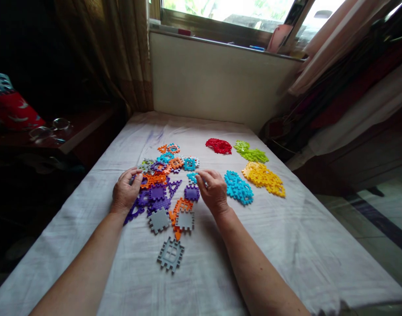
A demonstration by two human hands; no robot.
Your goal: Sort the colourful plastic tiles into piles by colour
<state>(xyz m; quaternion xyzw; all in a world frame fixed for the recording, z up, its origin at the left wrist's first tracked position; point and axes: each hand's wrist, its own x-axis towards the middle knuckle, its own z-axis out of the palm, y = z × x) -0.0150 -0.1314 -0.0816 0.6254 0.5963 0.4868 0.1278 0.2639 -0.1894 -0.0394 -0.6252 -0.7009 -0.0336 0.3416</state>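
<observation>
A mixed pile of toothed plastic building tiles lies between my hands, with purple tiles, orange tiles and grey tiles overlapping. My left hand is at the pile's left edge, its fingers curled together; what they grip is hidden. On the other side, my right hand pinches a light blue building tile by its right end. Just below that tile is a solid purple square tile. A grey window-shaped tile lies apart, closest to me.
Single-colour heaps sit on the right: red tiles, lime green tiles, yellow tiles and blue tiles. A white cloth covers the table. Eyeglasses rest on a dark side surface at left.
</observation>
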